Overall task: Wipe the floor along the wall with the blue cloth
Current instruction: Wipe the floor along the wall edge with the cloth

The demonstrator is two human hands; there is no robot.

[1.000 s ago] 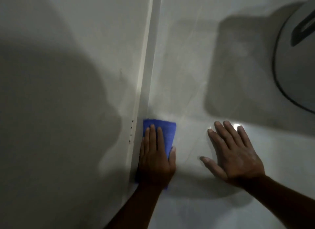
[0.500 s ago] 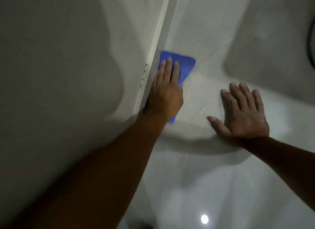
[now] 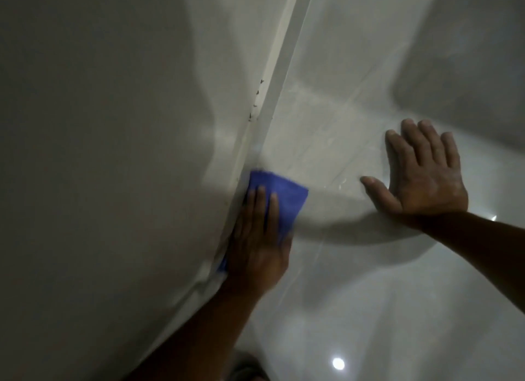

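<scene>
A folded blue cloth (image 3: 287, 199) lies flat on the glossy pale floor (image 3: 355, 281), its left edge against the white baseboard (image 3: 270, 102). My left hand (image 3: 255, 238) presses down on the cloth with fingers stretched forward, covering its near half. My right hand (image 3: 423, 176) rests flat on the floor to the right, fingers spread, holding nothing. The grey wall (image 3: 113, 153) fills the left side of the view.
Small dark specks (image 3: 255, 102) mark the baseboard ahead of the cloth. A tile joint runs diagonally across the floor between my hands. A ceiling light reflects as a bright spot (image 3: 338, 363) on the floor near me. Deep shadow covers the far right.
My left hand has slid the cloth back toward me along the baseboard after pushing it forward. My right hand stays planted on the floor. My head has tilted.
</scene>
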